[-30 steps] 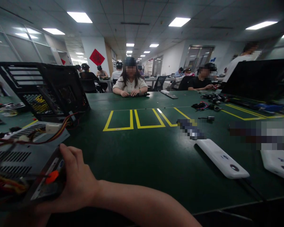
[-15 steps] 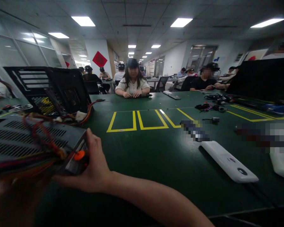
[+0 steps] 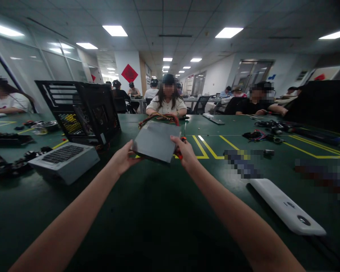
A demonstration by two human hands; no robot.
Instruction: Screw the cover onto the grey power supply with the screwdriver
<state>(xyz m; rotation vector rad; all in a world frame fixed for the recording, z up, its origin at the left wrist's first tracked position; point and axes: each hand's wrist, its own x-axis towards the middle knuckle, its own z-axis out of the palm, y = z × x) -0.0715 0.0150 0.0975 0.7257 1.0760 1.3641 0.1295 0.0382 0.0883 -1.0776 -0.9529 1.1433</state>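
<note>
Between my two hands, above the green table, is a grey metal computer power supply (image 3: 155, 141), its plain face toward me. A bundle of red, yellow and black cables (image 3: 161, 118) loops over its far edge. My left hand (image 3: 127, 156) grips its left side, with the thumb on the edge. On the opposite side, my right hand (image 3: 185, 151) pinches the box. That same hand also has an orange and black screwdriver (image 3: 183, 141), its thin shaft pointing up. A second power supply (image 3: 65, 162) with a vented top rests on the table to the left.
An open black computer case (image 3: 82, 109) stands at the left. Yellow tape outlines (image 3: 200, 147) mark the table (image 3: 147, 219). To the right lie a white handheld device (image 3: 286, 206), a small metal cylinder (image 3: 268, 152) and tangled cables (image 3: 262, 134). A person (image 3: 168, 100) sits opposite.
Both hands have carried the power supply from the far left to the middle. It has turned, so its cables now lie on the far side. My view has shifted left.
</note>
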